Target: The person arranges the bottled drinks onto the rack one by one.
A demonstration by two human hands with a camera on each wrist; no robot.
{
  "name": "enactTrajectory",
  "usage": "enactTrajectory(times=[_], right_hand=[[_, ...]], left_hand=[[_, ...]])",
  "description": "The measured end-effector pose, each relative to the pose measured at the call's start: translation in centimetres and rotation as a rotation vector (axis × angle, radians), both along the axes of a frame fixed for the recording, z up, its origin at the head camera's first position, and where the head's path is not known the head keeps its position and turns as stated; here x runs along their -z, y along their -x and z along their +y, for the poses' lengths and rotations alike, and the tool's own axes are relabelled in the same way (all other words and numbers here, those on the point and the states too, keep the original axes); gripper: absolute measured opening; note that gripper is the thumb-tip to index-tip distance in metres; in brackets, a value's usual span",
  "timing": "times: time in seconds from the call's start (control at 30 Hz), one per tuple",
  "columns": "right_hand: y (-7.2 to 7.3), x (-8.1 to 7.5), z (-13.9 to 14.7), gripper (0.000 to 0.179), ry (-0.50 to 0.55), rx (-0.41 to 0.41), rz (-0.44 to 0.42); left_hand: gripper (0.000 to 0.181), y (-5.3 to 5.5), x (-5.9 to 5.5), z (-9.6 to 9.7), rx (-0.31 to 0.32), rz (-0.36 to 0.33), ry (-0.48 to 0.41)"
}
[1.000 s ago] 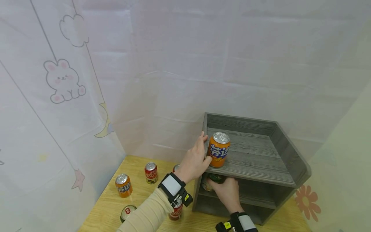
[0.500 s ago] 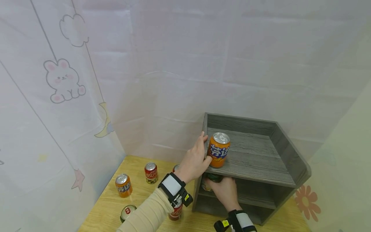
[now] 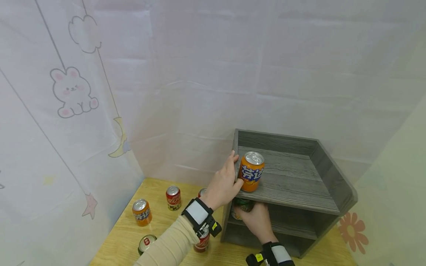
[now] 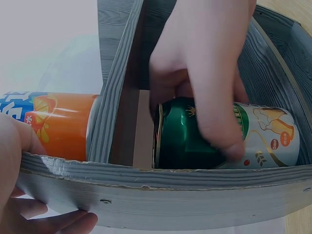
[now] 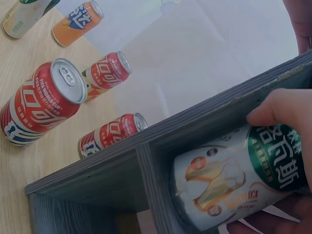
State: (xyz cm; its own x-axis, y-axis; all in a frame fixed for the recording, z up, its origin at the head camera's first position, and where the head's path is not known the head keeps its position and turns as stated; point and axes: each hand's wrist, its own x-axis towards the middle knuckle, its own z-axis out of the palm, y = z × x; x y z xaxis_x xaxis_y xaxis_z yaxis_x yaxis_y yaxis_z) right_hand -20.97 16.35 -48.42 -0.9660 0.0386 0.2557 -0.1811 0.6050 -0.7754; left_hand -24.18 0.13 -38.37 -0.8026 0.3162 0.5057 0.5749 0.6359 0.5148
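Legibly 格瓦斯 can (image 5: 234, 180), right hand (image 3: 257, 221) gripping

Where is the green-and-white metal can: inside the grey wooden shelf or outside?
Inside: the right hand holds the green-and-white can in the middle compartment of the grey shelf.

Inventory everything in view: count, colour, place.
Table: one, yellowish wood, low in head view
Shelf unit: one, grey, at table's right
Held can: one, green and white, under shelf unit's top
Green can: one, green and white, on table
Orange cans: two, orange, one on shelf unit, one on table
Red cans: three, red, on table
Printed sheeting: count unclear, pale, around table
Wrist devices: two, black and white, one per arm
Sleeve: one, cream, left arm
Left hand: one, bare, gripping shelf unit's left wall
Right hand: one, bare, around held can
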Motion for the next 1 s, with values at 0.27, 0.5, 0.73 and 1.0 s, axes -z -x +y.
enactTrajectory(times=[0.27, 0.5, 0.73, 1.0], right_hand=[[0.0, 1.3, 0.5, 0.055, 0.004, -0.06, -0.069], [0.0, 2.1, 0.7, 0.051, 0.067, -0.071, -0.112], [-0.2, 2.2, 0.6, 0.053, 0.07, -0.044, -0.122], [-0.2, 2.2, 0.4, 0.053, 0.041, -0.016, -0.132]], left_hand=[[0.08, 0.0, 0.0, 0.0, 0.003, -0.01, -0.009], [0.08, 0.0, 0.0, 0.0, 0.004, -0.007, -0.015], [0.081, -0.1, 0.1, 0.0, 0.0, 0.0, -0.018], [0.079, 0.0, 0.0, 0.0, 0.0, 0.0, -0.015]])
